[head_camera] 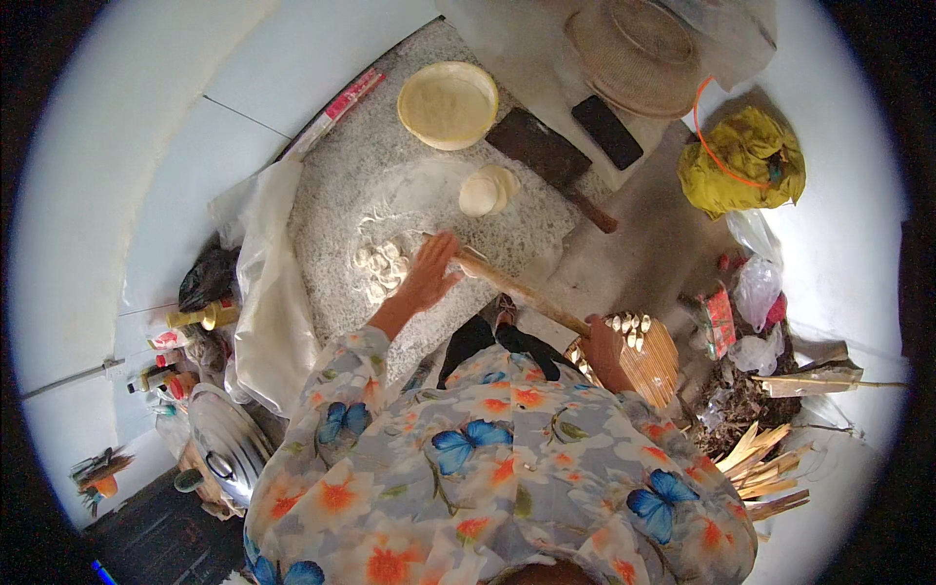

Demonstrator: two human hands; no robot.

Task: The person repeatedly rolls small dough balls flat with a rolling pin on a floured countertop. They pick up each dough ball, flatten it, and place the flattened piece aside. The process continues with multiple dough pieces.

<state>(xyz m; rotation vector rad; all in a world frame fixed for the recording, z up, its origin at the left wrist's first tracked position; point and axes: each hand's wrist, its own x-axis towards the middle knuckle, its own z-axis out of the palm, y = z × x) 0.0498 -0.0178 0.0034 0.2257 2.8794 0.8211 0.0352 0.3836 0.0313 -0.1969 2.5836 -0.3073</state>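
Observation:
A long wooden rolling pin (523, 289) lies slantwise across the near edge of the grey speckled worktop (329, 190). Over its far end rests my left hand (431, 265), palm down. My right hand (608, 355) grips the near end, out past the worktop's edge. A thin pale edge, perhaps dough, shows beside the pin near my left hand. Several small floured dough pieces (382, 267) lie just left of that hand. Beyond the pin is a stack of round dough wrappers (482, 193).
A yellow-rimmed bowl (448, 102) holding flour stands at the back. Right of it lie a cleaver (545, 150) and a black phone (607, 131). Shaped dumplings sit on a round slatted tray (662, 369) near my right hand. Plastic sheeting (267, 292) drapes the left edge; split firewood (760, 464) lies lower right.

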